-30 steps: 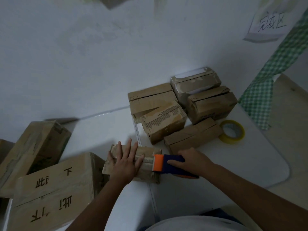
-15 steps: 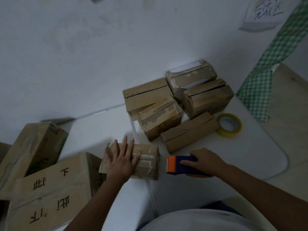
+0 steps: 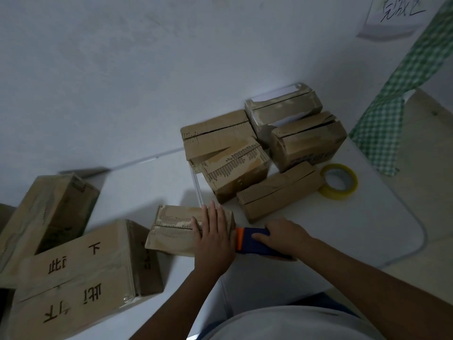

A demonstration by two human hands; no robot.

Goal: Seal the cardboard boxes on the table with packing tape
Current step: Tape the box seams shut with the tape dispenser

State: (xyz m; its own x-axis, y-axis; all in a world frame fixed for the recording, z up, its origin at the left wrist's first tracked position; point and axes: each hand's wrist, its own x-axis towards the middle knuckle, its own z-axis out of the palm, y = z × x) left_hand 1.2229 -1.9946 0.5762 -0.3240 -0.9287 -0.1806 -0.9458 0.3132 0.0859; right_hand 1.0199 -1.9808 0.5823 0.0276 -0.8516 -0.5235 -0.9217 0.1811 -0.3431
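Since half a second ago the left hand (image 3: 212,238) is sitting further toward the right end of the small box (image 3: 176,230), fingers straight and pressing flat on its top, where before it was covering the left half. The tape dispenser (image 3: 250,241), blue with an orange front, is now touching that box's right end; earlier a gap was showing between them. The right hand (image 3: 284,235) is gripping the dispenser's body with fingers curled over it.

Beyond the hands, a cluster of five boxes (image 3: 235,168) is crowding the bench (image 3: 367,229) up to the wall, the nearest long one lying just beyond the right hand. A yellow tape roll (image 3: 339,181) is lying flat beyond and to the right of the right hand, just beside the cluster. To the right of that hand the bench is running out to a rounded corner, with bare surface between. Left of the left hand, a large printed box (image 3: 78,278) is standing just beside the small box, with another large box (image 3: 49,212) leaning behind it. The bench's near edge is lying close under both forearms.
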